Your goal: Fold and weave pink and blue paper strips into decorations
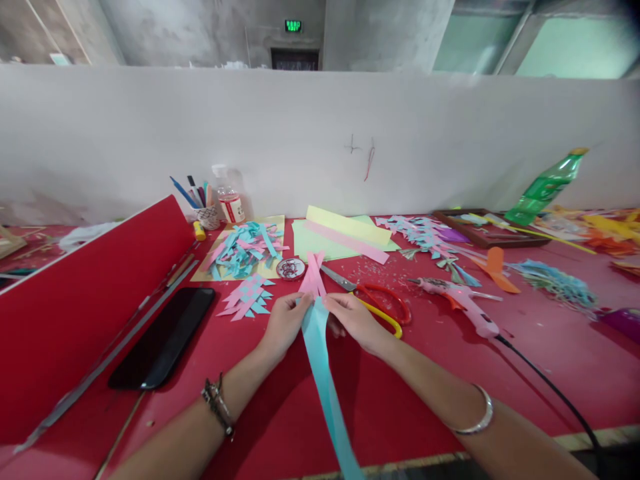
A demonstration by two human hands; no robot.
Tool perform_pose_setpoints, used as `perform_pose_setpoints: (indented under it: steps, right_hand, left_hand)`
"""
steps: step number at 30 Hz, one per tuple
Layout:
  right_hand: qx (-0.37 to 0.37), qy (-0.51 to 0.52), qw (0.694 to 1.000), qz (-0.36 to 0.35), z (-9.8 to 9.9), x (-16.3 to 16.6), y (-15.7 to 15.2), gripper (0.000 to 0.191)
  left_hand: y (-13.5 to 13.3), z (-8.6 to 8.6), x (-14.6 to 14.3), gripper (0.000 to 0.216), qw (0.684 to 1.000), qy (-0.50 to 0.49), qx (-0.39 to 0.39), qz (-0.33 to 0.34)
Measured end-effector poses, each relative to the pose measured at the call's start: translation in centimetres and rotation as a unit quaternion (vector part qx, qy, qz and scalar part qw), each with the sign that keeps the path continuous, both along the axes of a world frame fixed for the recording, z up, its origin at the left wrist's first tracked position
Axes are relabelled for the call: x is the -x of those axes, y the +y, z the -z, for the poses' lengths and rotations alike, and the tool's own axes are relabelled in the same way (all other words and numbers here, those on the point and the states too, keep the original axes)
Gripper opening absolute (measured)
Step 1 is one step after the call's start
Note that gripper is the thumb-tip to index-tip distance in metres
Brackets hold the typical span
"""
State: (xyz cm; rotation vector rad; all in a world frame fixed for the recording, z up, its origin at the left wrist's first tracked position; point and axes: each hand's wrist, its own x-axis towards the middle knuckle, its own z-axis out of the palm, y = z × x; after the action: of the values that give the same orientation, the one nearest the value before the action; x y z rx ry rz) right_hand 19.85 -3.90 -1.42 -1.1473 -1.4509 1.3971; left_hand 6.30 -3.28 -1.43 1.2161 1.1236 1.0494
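Between my two hands I hold paper strips over the red table. A long blue paper strip [325,380] hangs from my fingers toward the table's front edge, and pink paper strips [313,275] stick out beyond my fingertips. My left hand [287,320] pinches the strips from the left. From the right, my right hand [357,321] pinches them too, close to scissors [383,303] with red and yellow handles. Left of my left hand lies a woven pink and blue paper piece [249,297]. Where the strips cross is partly hidden by my fingers.
A black phone [163,339] lies left beside a red panel [90,313]. A pile of cut strips [245,250] and sheets of coloured paper [345,233] are at the back. To the right are a pink glue gun [463,303] with its cord and a green bottle [547,187].
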Motion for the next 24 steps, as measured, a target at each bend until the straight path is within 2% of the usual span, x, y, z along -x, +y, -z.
perform_pose_setpoints:
  steps: [2,5,8,10,14,20,24]
  right_hand:
    - [-0.009,0.011,0.999,0.032,-0.05,-0.05,0.13,0.029]
    - [-0.023,0.035,0.998,0.057,-0.05,-0.12,0.26,0.030]
    - [-0.027,0.044,0.996,0.071,-0.06,-0.13,0.25,0.031]
    - [-0.023,0.035,0.997,0.071,-0.09,-0.12,0.19,0.034]
    - [-0.013,0.000,1.000,0.026,-0.16,-0.14,0.08,0.033]
    - [-0.022,-0.009,1.000,-0.001,0.07,-0.22,0.08,0.031]
    - [-0.035,0.006,0.999,0.033,0.25,-0.19,0.17,0.030]
  left_hand:
    - [-0.11,-0.29,0.00,0.032,0.999,-0.029,0.031,0.004]
    - [-0.41,-0.75,-0.14,0.033,0.996,-0.034,0.075,0.047]
    - [-0.53,-0.78,-0.33,0.034,0.997,0.002,0.038,0.069]
    - [-0.43,-0.55,-0.38,0.036,0.998,0.033,0.011,0.060]
    - [-0.08,-0.12,-0.26,0.039,0.996,0.079,-0.028,0.019]
    - [-0.10,-0.47,-0.17,0.037,0.999,0.040,-0.019,-0.031]
    - [-0.36,-0.67,-0.36,0.035,1.000,0.016,-0.008,-0.006]
